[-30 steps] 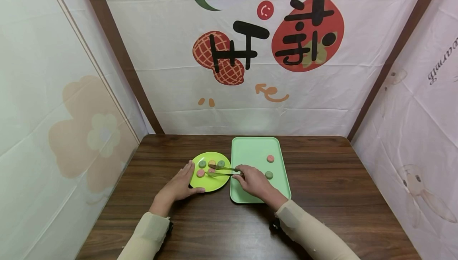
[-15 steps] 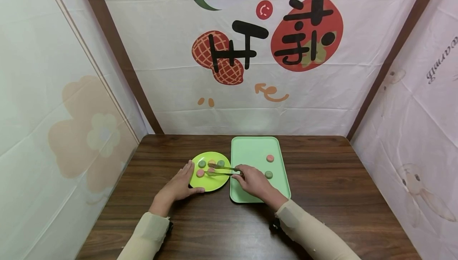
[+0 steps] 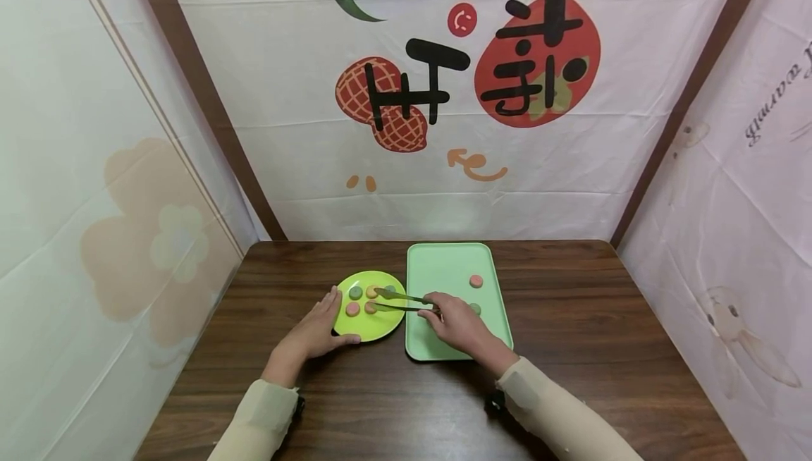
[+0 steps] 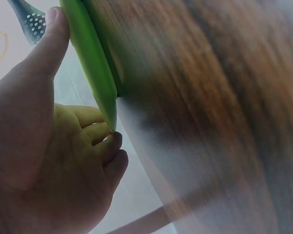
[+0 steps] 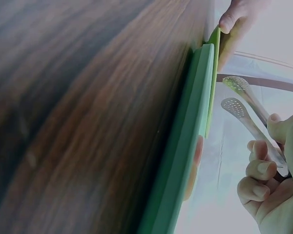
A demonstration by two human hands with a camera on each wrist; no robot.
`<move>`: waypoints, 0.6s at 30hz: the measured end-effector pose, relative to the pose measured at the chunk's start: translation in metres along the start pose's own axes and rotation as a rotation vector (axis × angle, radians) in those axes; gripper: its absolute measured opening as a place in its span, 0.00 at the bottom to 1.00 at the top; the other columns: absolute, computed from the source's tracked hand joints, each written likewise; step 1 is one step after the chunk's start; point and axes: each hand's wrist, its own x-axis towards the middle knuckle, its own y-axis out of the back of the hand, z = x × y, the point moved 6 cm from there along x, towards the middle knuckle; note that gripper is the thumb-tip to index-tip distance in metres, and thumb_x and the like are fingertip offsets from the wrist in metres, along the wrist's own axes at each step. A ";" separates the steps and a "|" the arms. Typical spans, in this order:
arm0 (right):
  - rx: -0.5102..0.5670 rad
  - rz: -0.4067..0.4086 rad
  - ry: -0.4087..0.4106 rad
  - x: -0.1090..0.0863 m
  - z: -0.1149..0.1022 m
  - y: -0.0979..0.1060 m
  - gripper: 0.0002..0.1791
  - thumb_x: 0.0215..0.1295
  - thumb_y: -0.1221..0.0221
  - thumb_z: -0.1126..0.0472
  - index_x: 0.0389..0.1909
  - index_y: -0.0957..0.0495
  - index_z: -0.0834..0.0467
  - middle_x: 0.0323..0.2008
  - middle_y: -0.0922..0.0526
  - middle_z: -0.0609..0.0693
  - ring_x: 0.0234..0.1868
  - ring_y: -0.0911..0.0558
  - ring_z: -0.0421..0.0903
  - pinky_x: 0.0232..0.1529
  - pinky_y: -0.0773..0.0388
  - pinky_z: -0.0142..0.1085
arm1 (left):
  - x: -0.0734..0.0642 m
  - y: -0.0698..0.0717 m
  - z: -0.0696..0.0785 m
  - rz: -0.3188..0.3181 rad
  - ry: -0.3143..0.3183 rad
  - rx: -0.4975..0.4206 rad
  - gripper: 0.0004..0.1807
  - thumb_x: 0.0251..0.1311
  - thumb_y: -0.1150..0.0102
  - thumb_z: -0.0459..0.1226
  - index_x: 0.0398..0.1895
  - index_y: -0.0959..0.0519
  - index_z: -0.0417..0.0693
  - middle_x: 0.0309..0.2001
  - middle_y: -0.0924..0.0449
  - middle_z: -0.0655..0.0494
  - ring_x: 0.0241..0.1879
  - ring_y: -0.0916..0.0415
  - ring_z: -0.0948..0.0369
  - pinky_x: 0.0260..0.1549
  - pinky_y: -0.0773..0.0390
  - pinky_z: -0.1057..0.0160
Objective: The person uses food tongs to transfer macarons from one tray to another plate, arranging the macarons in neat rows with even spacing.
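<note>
My left hand (image 3: 314,327) lies along the left rim of a lime-green plate (image 3: 374,334), fingers straight against its edge and thumb at the near side. In the left wrist view, the fingertips touch the plate's edge. On the plate sit several macarons, among them a green macaron (image 3: 356,293), an orange macaron (image 3: 371,292) and a pink macaron (image 3: 352,309). My right hand (image 3: 458,321) holds metal tongs (image 5: 256,129) with perforated tips. These tips stand apart over the plate, with nothing between them in the right wrist view; from above they overlap the macarons on the right.
A mint-green tray (image 3: 444,263) lies right beside the plate, under my right hand. It carries a pink macaron (image 3: 476,281) and a green macaron (image 3: 475,309) partly behind the hand. The dark wooden table (image 3: 571,320) ends at a printed fabric wall (image 3: 304,214).
The tongs have drawn back a little to the right, uncovering more of the orange and near pink macarons. My left hand stays at the plate's rim. The head view has shifted slightly.
</note>
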 end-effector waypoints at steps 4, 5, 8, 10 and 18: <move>0.000 0.009 -0.002 -0.003 0.001 0.005 0.13 0.79 0.35 0.55 0.53 0.16 0.61 0.34 0.15 0.42 0.26 0.25 0.34 0.25 0.25 0.31 | -0.001 0.001 0.001 0.003 0.002 0.002 0.67 0.65 0.32 0.65 0.86 0.57 0.30 0.86 0.62 0.33 0.85 0.59 0.39 0.82 0.50 0.38; -0.002 0.012 -0.005 -0.004 0.002 0.006 0.14 0.79 0.35 0.54 0.53 0.16 0.60 0.33 0.14 0.41 0.26 0.24 0.34 0.25 0.25 0.31 | -0.001 0.001 0.000 0.004 0.002 0.004 0.67 0.65 0.32 0.65 0.86 0.57 0.30 0.86 0.62 0.33 0.85 0.59 0.39 0.82 0.50 0.38; 0.006 0.017 -0.010 -0.007 0.004 0.009 0.13 0.79 0.35 0.54 0.52 0.16 0.59 0.33 0.12 0.41 0.26 0.23 0.32 0.26 0.24 0.32 | -0.001 0.000 0.000 0.004 0.002 0.007 0.67 0.65 0.32 0.65 0.86 0.57 0.30 0.86 0.62 0.33 0.85 0.59 0.39 0.82 0.49 0.38; 0.014 0.021 -0.009 -0.008 0.005 0.011 0.12 0.78 0.35 0.54 0.52 0.16 0.58 0.34 0.11 0.41 0.27 0.23 0.32 0.27 0.24 0.33 | -0.001 0.000 0.000 0.001 0.005 0.006 0.67 0.65 0.32 0.66 0.86 0.57 0.30 0.86 0.62 0.33 0.85 0.59 0.39 0.82 0.49 0.38; 0.013 0.052 -0.025 -0.016 0.010 0.022 0.12 0.77 0.34 0.56 0.53 0.15 0.59 0.41 0.11 0.46 0.35 0.16 0.37 0.35 0.17 0.37 | -0.001 0.000 0.002 0.002 0.009 0.002 0.67 0.65 0.32 0.66 0.86 0.57 0.30 0.86 0.63 0.33 0.85 0.59 0.38 0.82 0.50 0.38</move>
